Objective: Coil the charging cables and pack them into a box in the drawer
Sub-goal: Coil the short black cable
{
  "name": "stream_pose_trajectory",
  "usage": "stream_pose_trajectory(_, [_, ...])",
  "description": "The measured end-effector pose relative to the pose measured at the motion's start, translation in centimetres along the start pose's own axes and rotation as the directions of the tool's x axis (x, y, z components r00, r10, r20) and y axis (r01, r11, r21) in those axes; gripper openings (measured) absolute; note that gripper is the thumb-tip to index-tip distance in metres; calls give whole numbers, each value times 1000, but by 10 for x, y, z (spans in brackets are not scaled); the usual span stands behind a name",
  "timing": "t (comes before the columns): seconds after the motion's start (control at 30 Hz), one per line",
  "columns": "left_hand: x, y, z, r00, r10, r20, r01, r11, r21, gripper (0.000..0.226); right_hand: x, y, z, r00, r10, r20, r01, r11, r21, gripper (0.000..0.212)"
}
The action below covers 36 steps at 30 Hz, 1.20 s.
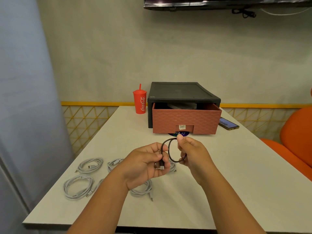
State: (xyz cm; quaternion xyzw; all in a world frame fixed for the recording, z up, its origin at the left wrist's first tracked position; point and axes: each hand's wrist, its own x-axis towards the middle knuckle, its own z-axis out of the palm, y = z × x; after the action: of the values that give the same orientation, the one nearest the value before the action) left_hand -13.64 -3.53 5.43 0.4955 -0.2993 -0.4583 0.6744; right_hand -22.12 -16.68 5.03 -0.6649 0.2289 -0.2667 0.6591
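Both my hands hold a dark braided cable point(169, 152) in the air above the white table point(236, 174). My left hand point(146, 166) pinches its plug end and one loop. My right hand point(190, 152) grips the far side of the loop. Several white cables lie coiled on the table at the left: one coil point(91, 165), another coil point(78, 187), and a third coil point(143, 190) partly hidden under my left forearm. Behind my hands stands a black drawer unit point(182, 93) with its pink woven-pattern drawer point(186, 120) pulled partly out; a dark box point(183, 106) shows inside.
A red cup with a straw point(140, 103) stands left of the drawer unit. A phone point(228, 124) lies to its right. An orange chair point(295, 141) sits beyond the table's right edge. A round sticker point(180, 133) peeks from under the drawer.
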Motion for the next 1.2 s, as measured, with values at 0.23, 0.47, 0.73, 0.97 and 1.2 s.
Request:
stream_pose_trajectory(0.23, [3, -4, 7, 997, 6, -80, -1, 999, 54, 23, -4, 1, 10, 993, 116, -14, -109, 966, 236, 38])
stream_pose_trajectory(0.47, [10, -7, 12, 908, 298, -295, -55, 783, 620, 25, -8, -5, 16, 991, 133, 2, -121, 893, 433, 35])
stream_pose_trajectory(0.73, [11, -11, 23, 796, 468, -385, -244, 828, 504, 31, -8, 5, 23, 992, 90, -87, -48, 919, 391, 36])
stream_pose_trajectory(0.97, [10, -13, 38, 806, 430, -407, -318, 895, 314, 18, -10, 9, 30, 956, -42, -291, 119, 960, 253, 34])
stream_pose_trajectory(1.2, [9, -11, 34, 861, 245, -447, -220, 970, 108, 23, -13, 7, 33, 977, -62, -205, 121, 950, 289, 32])
